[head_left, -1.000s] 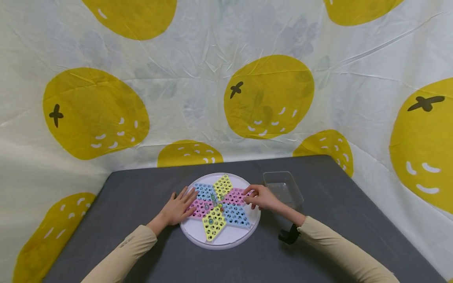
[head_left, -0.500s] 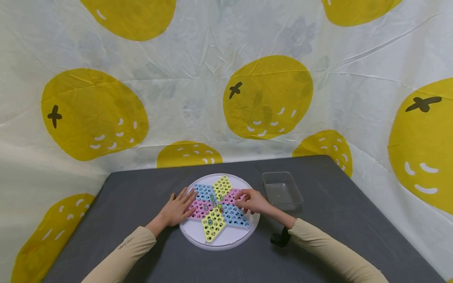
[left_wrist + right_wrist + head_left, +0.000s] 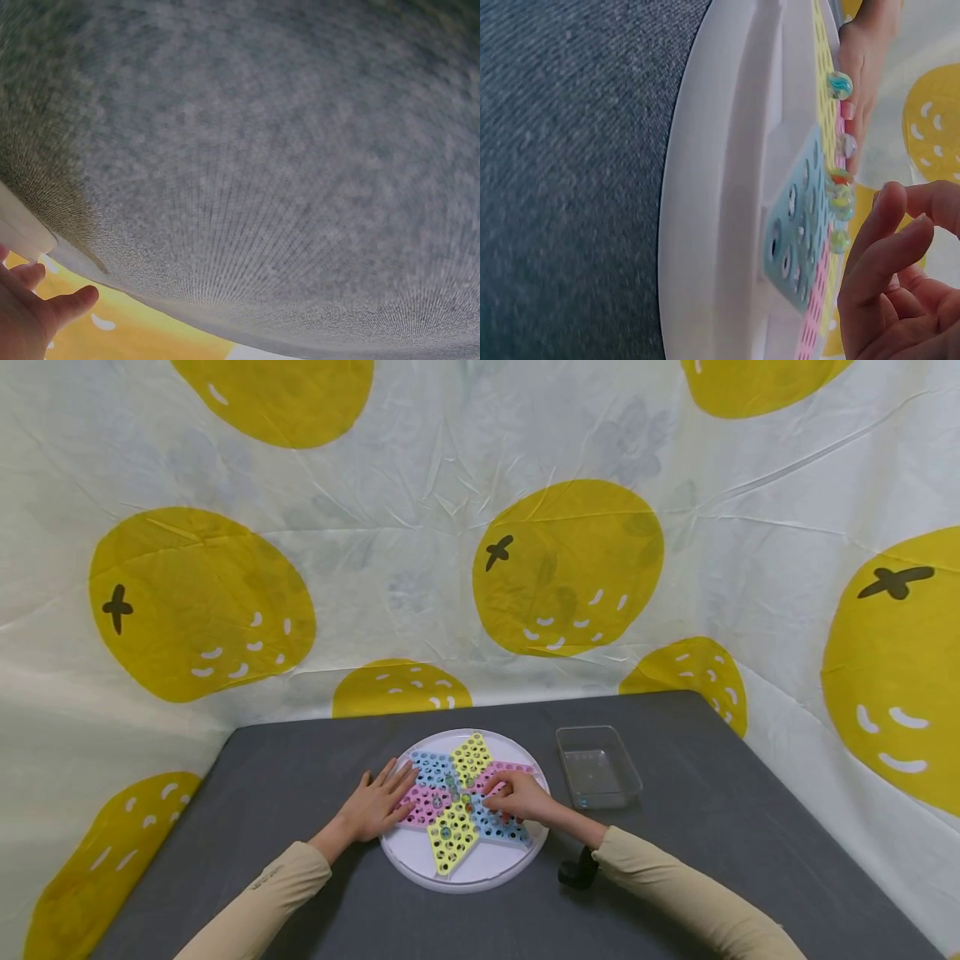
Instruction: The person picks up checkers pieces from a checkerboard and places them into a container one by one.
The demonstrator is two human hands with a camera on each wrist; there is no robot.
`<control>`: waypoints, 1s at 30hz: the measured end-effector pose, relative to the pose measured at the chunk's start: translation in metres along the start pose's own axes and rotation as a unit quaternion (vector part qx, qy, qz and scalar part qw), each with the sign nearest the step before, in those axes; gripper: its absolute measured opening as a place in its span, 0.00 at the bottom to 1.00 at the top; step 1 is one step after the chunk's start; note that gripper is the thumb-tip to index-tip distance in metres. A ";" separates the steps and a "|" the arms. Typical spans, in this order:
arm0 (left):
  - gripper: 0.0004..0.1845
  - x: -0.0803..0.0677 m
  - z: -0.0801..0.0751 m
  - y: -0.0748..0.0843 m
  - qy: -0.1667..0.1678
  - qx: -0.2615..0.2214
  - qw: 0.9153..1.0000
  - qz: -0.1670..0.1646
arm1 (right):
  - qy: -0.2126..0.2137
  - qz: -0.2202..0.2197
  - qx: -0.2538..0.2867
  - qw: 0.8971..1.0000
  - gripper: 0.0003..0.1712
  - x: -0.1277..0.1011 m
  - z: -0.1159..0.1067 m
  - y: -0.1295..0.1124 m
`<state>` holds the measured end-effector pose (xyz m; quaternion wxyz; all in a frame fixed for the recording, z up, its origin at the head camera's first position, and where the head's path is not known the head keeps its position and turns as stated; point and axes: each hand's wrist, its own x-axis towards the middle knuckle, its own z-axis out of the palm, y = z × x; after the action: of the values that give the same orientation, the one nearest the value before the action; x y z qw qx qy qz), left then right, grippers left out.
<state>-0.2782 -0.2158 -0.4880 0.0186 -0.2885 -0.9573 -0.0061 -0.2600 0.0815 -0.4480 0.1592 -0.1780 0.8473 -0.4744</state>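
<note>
We laid our left hand flat and relaxed on the star board while our right hand, fingers curled, hovered over the marbles, grasping nothing.

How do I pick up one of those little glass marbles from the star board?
Come straight down from above and pinch a small glass marble by its round upper half, thumb and fingertip on opposite sides. Each sits in a hole of the colourful star-shaped board, so only the top pokes out, as the right wrist view shows. The right hand is nearest.
</note>
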 end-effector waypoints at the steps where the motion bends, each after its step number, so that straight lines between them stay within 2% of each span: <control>1: 0.33 0.000 0.000 0.000 0.000 0.000 1.000 0.000 | -0.001 0.001 0.000 1.000 0.13 0.001 0.001 0.000; 10: 0.33 -0.001 -0.001 0.001 -0.004 -0.009 1.000 -0.003 | -0.002 -0.007 -0.002 1.000 0.10 0.003 0.011 -0.002; 30: 0.33 -0.001 -0.001 0.001 0.003 -0.014 1.000 0.001 | 0.011 0.016 0.004 1.000 0.10 0.006 0.023 -0.002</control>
<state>-0.2766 -0.2152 -0.4867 0.0176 -0.2893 -0.9569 -0.0199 -0.2551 0.0603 -0.4585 0.1586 -0.1584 0.8496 -0.4774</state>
